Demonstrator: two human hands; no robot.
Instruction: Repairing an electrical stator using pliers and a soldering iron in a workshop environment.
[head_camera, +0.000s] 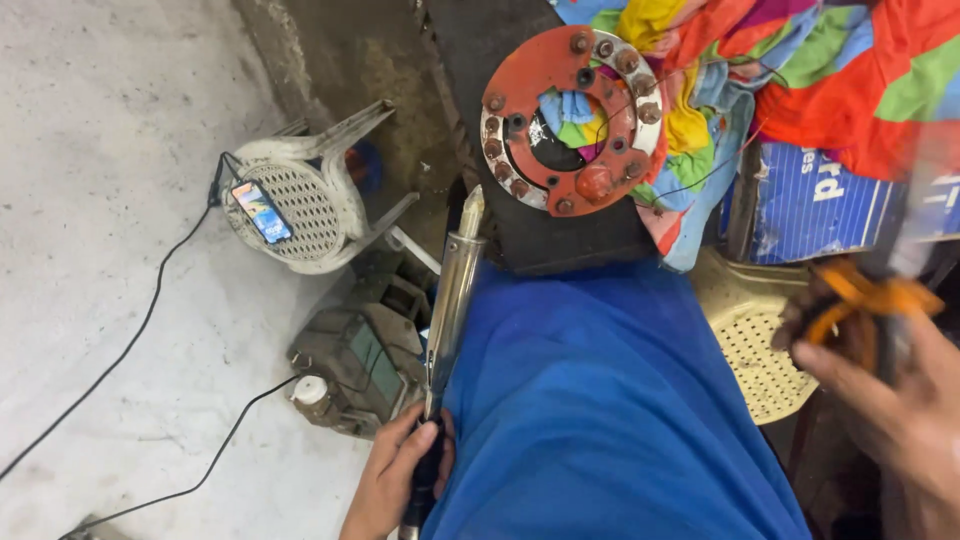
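Observation:
My left hand (395, 470) grips the dark handle of a long shiny metal tool (452, 300) that runs up along the left edge of my blue-clad lap (600, 400). Its pale tip ends near a red and grey rusty metal disc (570, 115) with several bolts, which rests on a dark block (560, 240). Colourful cloth shows through the disc's centre hole. My right hand (890, 400) is blurred at the right edge and holds an orange-handled tool (865, 300); what kind it is cannot be made out.
A white plastic chair (310, 195) lies on the concrete floor with a lit phone (262, 212) on it, a black cable trailing away. A grey-green machine (355, 365) sits beside my lap. A cream perforated seat (750, 340), a blue box (830, 205) and bright multicoloured cloth (800, 70) are at right.

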